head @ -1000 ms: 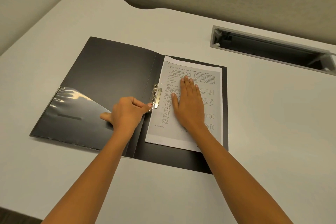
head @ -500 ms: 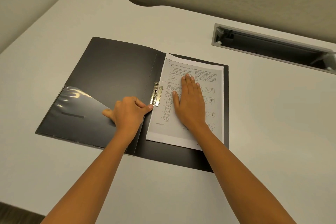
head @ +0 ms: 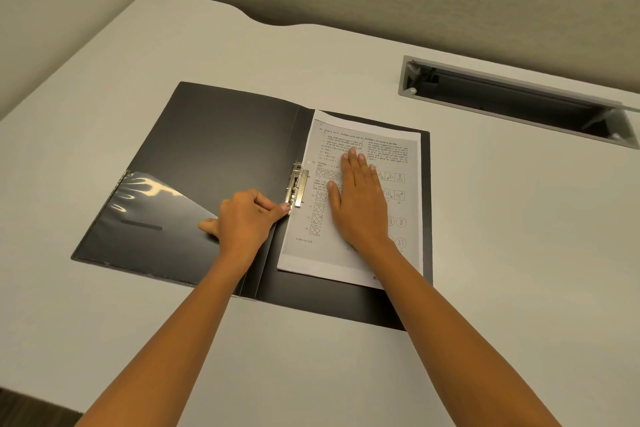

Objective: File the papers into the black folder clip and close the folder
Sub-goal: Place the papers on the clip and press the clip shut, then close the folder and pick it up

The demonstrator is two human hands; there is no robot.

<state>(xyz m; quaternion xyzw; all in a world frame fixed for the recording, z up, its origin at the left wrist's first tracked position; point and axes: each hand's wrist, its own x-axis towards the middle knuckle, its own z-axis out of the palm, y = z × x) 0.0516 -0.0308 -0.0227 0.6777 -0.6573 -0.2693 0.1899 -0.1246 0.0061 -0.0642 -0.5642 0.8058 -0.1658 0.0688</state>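
The black folder [head: 214, 142] lies open on the white desk, with a clear plastic pocket [head: 145, 204] on its left cover. A stack of printed papers [head: 398, 156] rests on the right cover, its left edge by the spine. The metal clip [head: 298, 185] stands at the spine beside the papers. My left hand [head: 244, 218] is curled on the left cover, with the index fingertip and thumb touching the clip's near end. My right hand [head: 360, 198] lies flat, fingers together, pressing down on the papers.
A recessed grey cable tray [head: 512, 100] is set into the desk [head: 519, 253] at the back right. Partition walls close off the back and left. The desk's near edge shows at the bottom left.
My left index finger has slid slightly further under the clip's near end. The clip lever looks lower against the papers. The right hand stays flat on the papers.
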